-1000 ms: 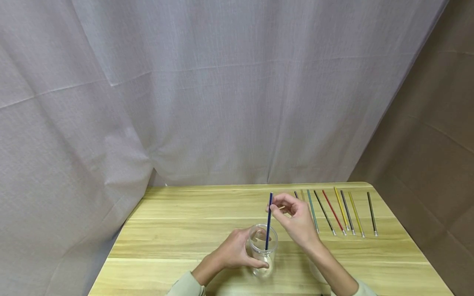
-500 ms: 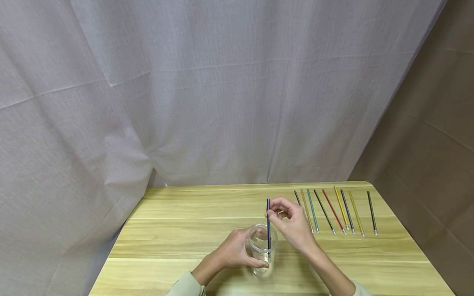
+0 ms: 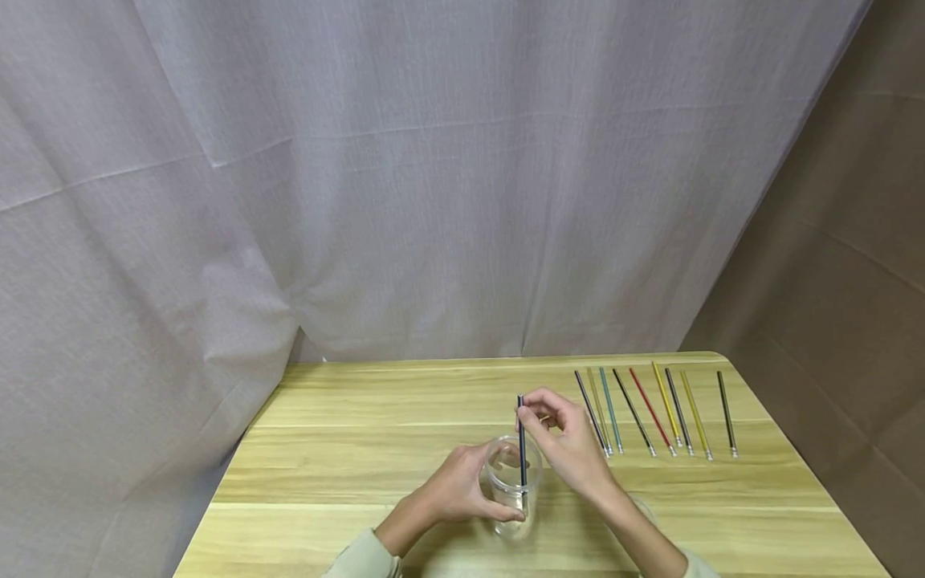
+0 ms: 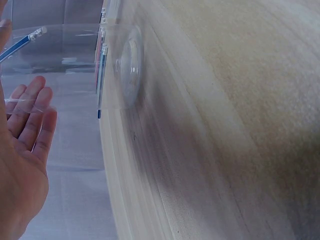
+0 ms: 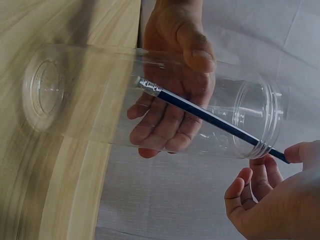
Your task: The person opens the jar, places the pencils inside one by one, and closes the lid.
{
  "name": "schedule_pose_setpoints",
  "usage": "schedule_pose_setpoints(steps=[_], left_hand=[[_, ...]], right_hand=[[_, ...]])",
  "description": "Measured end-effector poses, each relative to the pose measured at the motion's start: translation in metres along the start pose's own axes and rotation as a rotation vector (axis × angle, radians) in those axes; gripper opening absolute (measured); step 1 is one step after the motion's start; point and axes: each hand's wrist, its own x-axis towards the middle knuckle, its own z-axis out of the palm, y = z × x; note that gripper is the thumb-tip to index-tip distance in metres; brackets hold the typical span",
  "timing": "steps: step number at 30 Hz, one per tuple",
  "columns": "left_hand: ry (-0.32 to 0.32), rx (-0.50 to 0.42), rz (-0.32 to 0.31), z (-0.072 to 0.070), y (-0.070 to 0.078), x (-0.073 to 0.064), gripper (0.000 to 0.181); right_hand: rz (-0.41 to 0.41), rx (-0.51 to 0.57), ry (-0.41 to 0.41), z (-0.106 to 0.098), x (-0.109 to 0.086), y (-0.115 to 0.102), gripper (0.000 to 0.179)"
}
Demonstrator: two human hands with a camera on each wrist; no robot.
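Note:
My left hand grips a clear plastic jar that stands upright on the table, thumb on the near side and fingers behind it. Between the thumb and fingers of my right hand is a dark blue pencil, pinched near its upper end. The pencil reaches down through the jar's mouth, eraser end first. In the right wrist view its white eraser and silver ferrule hang about midway down inside the jar, above the bottom. The pencil leans across the jar in that view.
Several pencils lie in a loose row at the table's right, among them a red pencil, a teal pencil and a black pencil. A clear round thing shows partly behind the right forearm. Grey curtains hang behind the wooden table.
My right hand has moved slightly left and down, lowering the pencil deeper into the jar. My left hand and the jar have stayed in place.

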Motion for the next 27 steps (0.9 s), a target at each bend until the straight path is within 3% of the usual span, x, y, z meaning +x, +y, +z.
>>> schedule_pose_setpoints(steps=[12, 21, 27], left_hand=[[0.001, 0.012, 0.008, 0.0001, -0.0005, 0.0003, 0.086], [0.0, 0.013, -0.004, -0.0006, -0.0008, 0.0005, 0.089], [0.001, 0.0, -0.003, -0.0004, -0.0011, 0.0007, 0.086]], right_hand=[[-0.012, -0.035, -0.01, 0.0022, 0.0009, 0.0047, 0.021], [-0.041, -0.103, -0.029, 0.0019, -0.001, 0.0058, 0.011], [-0.008, -0.111, -0.042, 0.0026, -0.0018, 0.0068, 0.006]])
